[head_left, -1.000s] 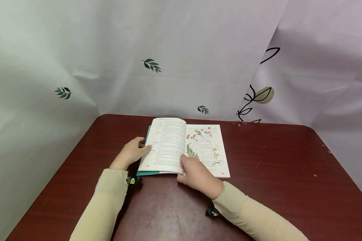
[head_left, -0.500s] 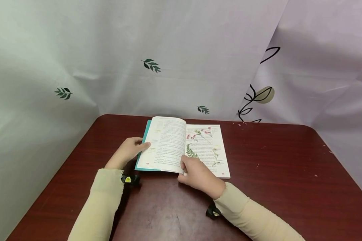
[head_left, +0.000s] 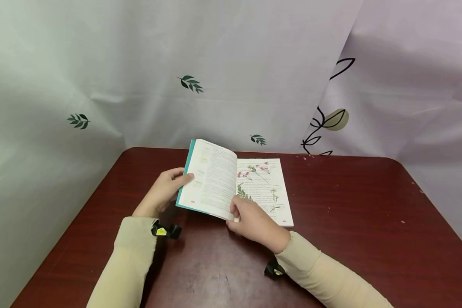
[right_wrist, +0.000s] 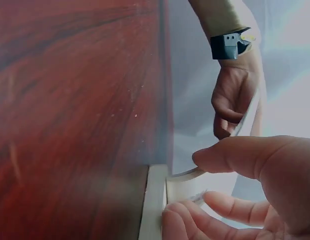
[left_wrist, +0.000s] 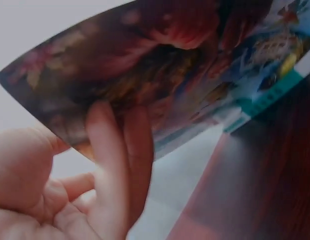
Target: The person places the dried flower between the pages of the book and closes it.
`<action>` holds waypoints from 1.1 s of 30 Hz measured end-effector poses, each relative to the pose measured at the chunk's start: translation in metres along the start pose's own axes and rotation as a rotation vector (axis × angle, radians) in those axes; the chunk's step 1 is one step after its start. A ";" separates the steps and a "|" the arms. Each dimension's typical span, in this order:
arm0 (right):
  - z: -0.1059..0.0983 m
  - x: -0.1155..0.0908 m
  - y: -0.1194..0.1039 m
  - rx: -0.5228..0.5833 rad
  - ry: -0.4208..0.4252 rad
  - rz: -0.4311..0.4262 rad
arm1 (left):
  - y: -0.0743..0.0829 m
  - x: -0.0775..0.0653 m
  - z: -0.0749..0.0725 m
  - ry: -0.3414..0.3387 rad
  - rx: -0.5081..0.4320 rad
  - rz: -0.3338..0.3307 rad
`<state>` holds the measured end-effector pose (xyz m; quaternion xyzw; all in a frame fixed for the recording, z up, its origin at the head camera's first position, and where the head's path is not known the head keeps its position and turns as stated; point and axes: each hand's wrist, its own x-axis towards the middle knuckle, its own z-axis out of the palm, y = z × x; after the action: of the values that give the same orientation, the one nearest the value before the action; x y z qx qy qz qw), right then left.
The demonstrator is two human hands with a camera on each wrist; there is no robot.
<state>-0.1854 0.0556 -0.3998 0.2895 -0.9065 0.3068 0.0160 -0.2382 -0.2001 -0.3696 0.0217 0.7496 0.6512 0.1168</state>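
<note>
An open book (head_left: 217,179) lies near the table's far side, its left half lifted and tilted up. My left hand (head_left: 162,190) grips that half's outer edge, thumb on the printed page, fingers behind it. In the left wrist view those fingers press the colourful picture cover (left_wrist: 190,70) with its teal band. My right hand (head_left: 258,224) pinches the book's lower edge by the spine, as the right wrist view also shows. Dried pink flowers (head_left: 265,167), a green fern leaf (head_left: 243,192), partly behind my right hand, and a pale flower sprig (head_left: 274,201) lie on the right page.
The dark red wooden table (head_left: 350,222) stretches to both sides of the book. Behind it hangs a pale curtain (head_left: 223,64) printed with leaves. Black straps (head_left: 274,269) sit at both wrists beside the cream sleeves.
My left hand has raised the book's left half and tilted it steeper, toward the right. The teal cover edge has come up with it. My right hand stays by the spine.
</note>
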 end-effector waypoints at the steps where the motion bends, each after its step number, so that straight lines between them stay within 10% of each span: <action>1: -0.001 0.000 -0.001 0.014 0.006 0.001 | 0.002 -0.001 0.003 -0.007 -0.020 0.014; 18: -0.030 0.004 -0.005 0.439 0.054 0.112 | 0.019 -0.014 0.036 -0.153 -0.033 0.077; 33: -0.051 0.005 0.002 0.783 0.127 0.023 | 0.017 -0.023 0.066 -0.326 0.103 0.231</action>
<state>-0.1982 0.0830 -0.3589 0.2441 -0.7213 0.6468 -0.0428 -0.2048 -0.1382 -0.3579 0.2186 0.7455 0.6089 0.1601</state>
